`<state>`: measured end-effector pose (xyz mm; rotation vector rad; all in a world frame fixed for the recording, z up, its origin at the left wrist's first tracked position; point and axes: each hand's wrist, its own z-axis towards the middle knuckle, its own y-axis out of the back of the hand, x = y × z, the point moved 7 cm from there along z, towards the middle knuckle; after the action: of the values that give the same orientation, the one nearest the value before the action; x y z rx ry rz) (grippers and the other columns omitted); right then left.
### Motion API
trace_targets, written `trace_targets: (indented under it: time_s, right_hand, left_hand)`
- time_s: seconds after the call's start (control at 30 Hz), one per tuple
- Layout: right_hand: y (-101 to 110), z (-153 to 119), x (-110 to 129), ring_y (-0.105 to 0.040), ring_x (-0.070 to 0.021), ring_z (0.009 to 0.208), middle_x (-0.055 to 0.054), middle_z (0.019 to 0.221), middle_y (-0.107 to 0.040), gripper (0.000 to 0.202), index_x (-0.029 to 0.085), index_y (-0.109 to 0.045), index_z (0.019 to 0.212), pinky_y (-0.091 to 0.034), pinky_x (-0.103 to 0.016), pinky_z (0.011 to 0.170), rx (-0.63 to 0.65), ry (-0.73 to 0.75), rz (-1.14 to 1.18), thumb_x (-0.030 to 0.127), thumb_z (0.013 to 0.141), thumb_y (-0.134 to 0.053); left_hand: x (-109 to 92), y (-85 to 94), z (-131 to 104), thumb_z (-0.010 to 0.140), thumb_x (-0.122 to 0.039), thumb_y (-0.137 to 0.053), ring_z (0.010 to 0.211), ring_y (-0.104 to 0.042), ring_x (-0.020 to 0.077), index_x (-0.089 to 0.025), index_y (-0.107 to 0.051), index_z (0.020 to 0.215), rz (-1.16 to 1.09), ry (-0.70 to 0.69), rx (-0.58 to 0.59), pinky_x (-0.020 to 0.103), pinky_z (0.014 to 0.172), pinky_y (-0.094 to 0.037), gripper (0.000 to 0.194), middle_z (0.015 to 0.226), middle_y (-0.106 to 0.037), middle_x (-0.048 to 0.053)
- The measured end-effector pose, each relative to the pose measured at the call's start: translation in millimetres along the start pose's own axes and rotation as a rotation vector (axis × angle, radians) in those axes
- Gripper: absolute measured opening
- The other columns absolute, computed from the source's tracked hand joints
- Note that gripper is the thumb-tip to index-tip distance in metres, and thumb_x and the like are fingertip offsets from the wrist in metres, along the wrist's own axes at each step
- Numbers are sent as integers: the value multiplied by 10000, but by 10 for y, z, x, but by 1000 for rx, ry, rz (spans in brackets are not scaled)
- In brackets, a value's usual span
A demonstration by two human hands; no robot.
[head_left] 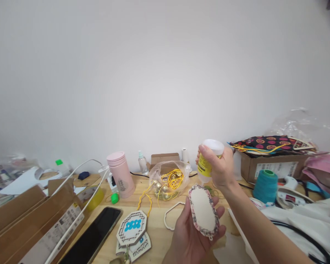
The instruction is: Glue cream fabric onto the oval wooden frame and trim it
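Note:
My left hand [185, 236] is palm up, fingers curled round a pale oval plaque [203, 212] with a flowered border and a small loop at its lower end. Above it, my right hand [222, 168] grips a white plastic bottle [205, 167] with a yellow label. The bottle's lower end is over the plaque's top edge, and I cannot tell whether the two touch. On the table left of my left hand lies a thin scalloped frame [169, 219]. Farther left, an octagonal wooden ornament [132, 226] with blue inlay and yellow cord overlaps another ornament [143, 247].
Behind my hands sits a plastic bag [156, 172] of gold bells and yellow cord. A pink tumbler [121, 176], a phone [93, 234] and an open cardboard box [35, 227] stand or lie leftward. To the right are a teal thread cone [265, 187] and a filled carton [247, 167].

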<state>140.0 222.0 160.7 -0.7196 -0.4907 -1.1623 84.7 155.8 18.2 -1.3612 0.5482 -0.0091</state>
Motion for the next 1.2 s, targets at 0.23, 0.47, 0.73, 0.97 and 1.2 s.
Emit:
trace_targets:
  time_s: [0.23,0.47,0.73,0.97,1.2]
  right_hand:
    - [-13,15,-41,-457,-89,430,39,481,-474,294,159,-500,541,-371,-219,430,40,-14,-28,384,701,-602]
    - [-15,2,-30,-453,-91,448,33,492,-476,296,159,-499,544,-377,-223,444,30,0,-47,388,704,-598]
    - [-43,-25,-46,-463,-97,446,43,501,-456,287,161,-507,579,-378,-230,438,38,-17,-13,405,694,-604]
    - [-29,-6,-56,-466,-99,463,32,525,-477,244,160,-522,602,-397,-229,453,92,-30,-37,371,699,-594]
    - [-8,-30,-23,-464,-101,463,31,527,-474,251,161,-516,589,-412,-239,463,32,-2,-5,373,699,-595]
  left_hand:
    - [-26,14,-1,847,-445,-277,967,-568,217,-141,-571,1072,3,-4,13,363,769,-467,479,1059,-632,78]
    - [-23,-19,-4,852,-437,-264,982,-558,209,-138,-581,1056,-6,7,23,332,765,-463,481,1065,-628,71]
    - [-10,-39,-12,849,-449,-262,968,-564,208,-146,-584,1053,-7,5,36,320,741,-471,487,1048,-634,62]
    - [-74,7,-5,846,-446,-286,961,-573,203,-122,-590,1048,-8,-32,13,302,743,-467,488,1042,-646,75]
    - [-41,31,-8,845,-456,-274,968,-579,207,-110,-598,1042,-12,-17,-1,308,724,-483,514,1016,-657,106]
